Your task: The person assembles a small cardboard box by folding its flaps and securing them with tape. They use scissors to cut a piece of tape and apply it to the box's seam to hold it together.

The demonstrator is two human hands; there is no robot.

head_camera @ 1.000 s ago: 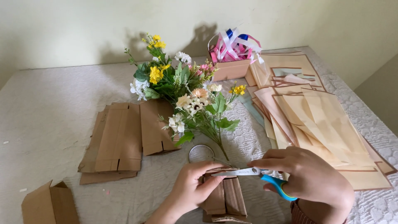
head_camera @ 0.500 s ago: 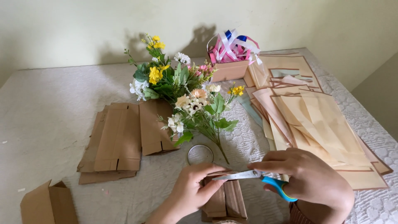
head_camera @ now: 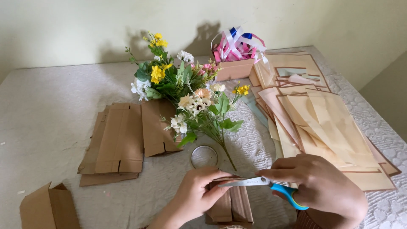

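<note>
My left hand (head_camera: 196, 196) pinches the top of a folded brown cardboard piece (head_camera: 231, 208) at the near edge of the table. My right hand (head_camera: 322, 186) grips blue-handled scissors (head_camera: 258, 183), their silver blades pointing left and meeting the cardboard's top edge beside my left fingers. Just beyond the hands lies a bunch of artificial flowers (head_camera: 190, 91) with yellow, white and peach blooms, stems pointing toward me.
A clear tape roll (head_camera: 204, 156) lies next to the stems. Flat cardboard pieces (head_camera: 123, 138) are stacked at left, a folded one (head_camera: 46, 208) at the near left. Tan paper sheets (head_camera: 326, 123) fan out at right. A pink box with ribbons (head_camera: 237, 53) stands at the back.
The scissors and my right hand have dropped slightly, the blades closing in on the cardboard's top edge. My left hand keeps its hold.
</note>
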